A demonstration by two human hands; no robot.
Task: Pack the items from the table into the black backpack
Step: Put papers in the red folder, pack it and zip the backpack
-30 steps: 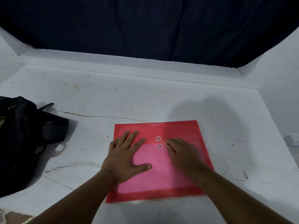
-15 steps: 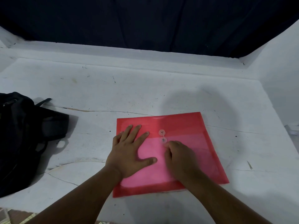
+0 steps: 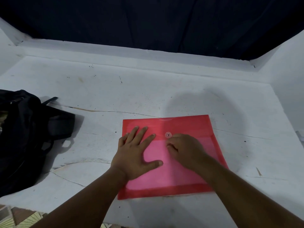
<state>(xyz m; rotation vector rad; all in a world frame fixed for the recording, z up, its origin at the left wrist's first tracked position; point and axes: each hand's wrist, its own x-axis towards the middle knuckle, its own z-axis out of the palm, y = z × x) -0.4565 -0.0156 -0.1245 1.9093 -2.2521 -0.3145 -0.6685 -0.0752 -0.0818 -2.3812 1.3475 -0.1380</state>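
A red translucent document folder (image 3: pixel 189 125) lies flat on the white table (image 3: pixel 115 96), in front of me and right of centre. My left hand (image 3: pixel 134 155) presses flat on its left half with the fingers spread. My right hand (image 3: pixel 185 148) rests on the folder's middle, its fingers curled and pinched together just below the round clear closure button (image 3: pixel 168 134). It hides the lower button, and the thin closure string cannot be made out. The black backpack (image 3: pixel 21 137) lies slumped at the table's left edge, apart from both hands.
A dark curtain (image 3: pixel 148 22) hangs behind the table's raised back ledge. White walls close in on both sides. The tabletop is scuffed and cracked. Patterned floor shows at the bottom left corner.
My right hand has shifted slightly around the closure buttons and now covers the lower one. The left hand has stayed pressed on the folder. The view has moved a little.
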